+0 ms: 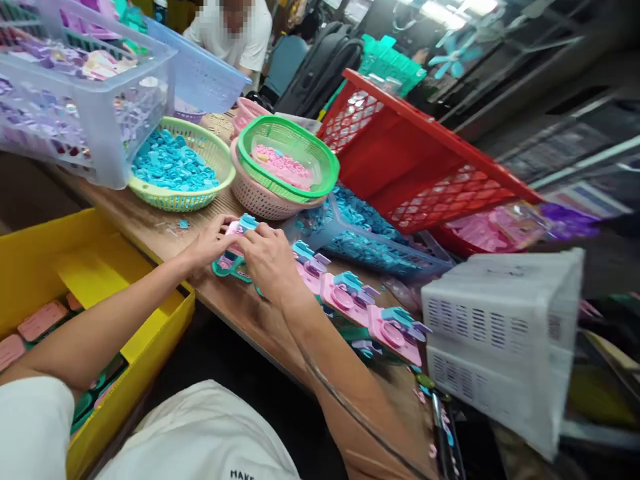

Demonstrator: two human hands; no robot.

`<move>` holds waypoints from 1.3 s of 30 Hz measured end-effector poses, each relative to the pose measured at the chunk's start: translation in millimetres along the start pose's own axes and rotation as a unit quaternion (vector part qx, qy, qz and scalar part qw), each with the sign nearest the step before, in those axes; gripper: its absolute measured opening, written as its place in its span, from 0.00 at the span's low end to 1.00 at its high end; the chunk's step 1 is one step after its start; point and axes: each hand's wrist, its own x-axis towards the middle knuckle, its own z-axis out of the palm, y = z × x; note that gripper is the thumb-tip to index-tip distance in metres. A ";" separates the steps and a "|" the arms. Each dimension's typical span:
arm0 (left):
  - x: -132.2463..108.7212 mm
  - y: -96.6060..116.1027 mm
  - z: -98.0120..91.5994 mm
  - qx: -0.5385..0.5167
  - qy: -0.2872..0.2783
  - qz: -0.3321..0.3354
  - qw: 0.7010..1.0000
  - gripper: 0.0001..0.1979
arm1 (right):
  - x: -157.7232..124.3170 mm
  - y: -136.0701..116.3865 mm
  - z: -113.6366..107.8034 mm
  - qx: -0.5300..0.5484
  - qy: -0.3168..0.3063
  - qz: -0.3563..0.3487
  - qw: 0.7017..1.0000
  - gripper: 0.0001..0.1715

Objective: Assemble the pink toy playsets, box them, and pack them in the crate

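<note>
At the left end of a row on the table, a pink plastic toy part (233,231) with a blue clip on top sits over a teal frame (231,267). My left hand (213,241) grips its left side with bent fingers. My right hand (269,259) is closed over its right side, and the palm hides much of it. Beyond my right wrist, several similar pink toy parts (345,297) with blue and lilac clips line the table edge. A small loose blue piece (184,225) lies left of my hands.
Behind my hands stand a yellow-green basket (220,143) of blue parts and a green basket (327,160) of pink parts. A red crate (425,147) leans over a blue bin (370,250). A white crate (480,327) stands right, a yellow box (150,393) left. A person (235,33) is at the back.
</note>
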 end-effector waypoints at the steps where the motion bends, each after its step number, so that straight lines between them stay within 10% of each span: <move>1: -1.0 0.6 -0.8 -0.003 0.002 -0.003 1.000 0.23 | -0.4 -2.4 -2.2 0.009 -0.005 0.008 1.000 0.15; 9: 24.1 14.2 -8.5 -0.017 0.035 -0.060 0.997 0.17 | 6.3 -8.9 -18.6 0.045 -0.010 0.022 0.999 0.16; 23: -4.6 26.1 5.4 0.032 0.102 -0.125 0.986 0.20 | 24.1 2.0 -70.9 -0.048 -0.251 -0.123 0.959 0.16; 28: -19.0 28.4 10.9 0.065 0.106 -0.130 0.984 0.20 | 83.0 32.1 -94.6 0.031 -0.306 -0.224 0.925 0.11; 33: -24.0 46.5 -14.3 0.103 0.061 -0.125 0.985 0.17 | 177.9 52.2 -88.3 0.097 -0.208 -0.125 0.965 0.11; 39: 64.0 89.8 -95.8 0.390 0.111 -0.140 0.903 0.15 | 260.4 32.6 -16.7 0.123 -0.196 -0.053 0.971 0.18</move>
